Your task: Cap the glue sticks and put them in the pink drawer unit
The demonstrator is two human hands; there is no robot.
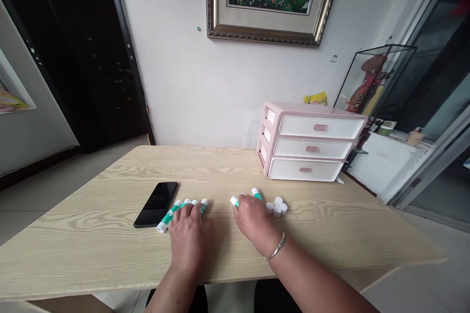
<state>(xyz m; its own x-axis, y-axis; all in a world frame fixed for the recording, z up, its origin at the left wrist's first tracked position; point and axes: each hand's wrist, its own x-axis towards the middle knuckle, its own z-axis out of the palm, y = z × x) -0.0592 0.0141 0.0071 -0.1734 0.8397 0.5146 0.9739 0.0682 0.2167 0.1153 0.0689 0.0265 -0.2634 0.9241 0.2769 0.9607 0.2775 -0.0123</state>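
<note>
Several green-and-white glue sticks (170,216) lie side by side on the left of the table. My left hand (188,230) is closed over them from above, its fingers curled down among the tubes and hiding most of them. My right hand (253,220) is closed around another glue stick (234,200), whose white end pokes out past the fingers. One more glue stick (256,193) lies just beyond that hand, partly covered by it. Several small white caps (278,206) stand grouped just right of my right hand.
A black phone (156,204) lies left of the glue sticks on the wooden table (121,254). At the back right stands a pink-and-white drawer unit (312,142) with a yellow packet (316,98) on top. The wall rises behind the table.
</note>
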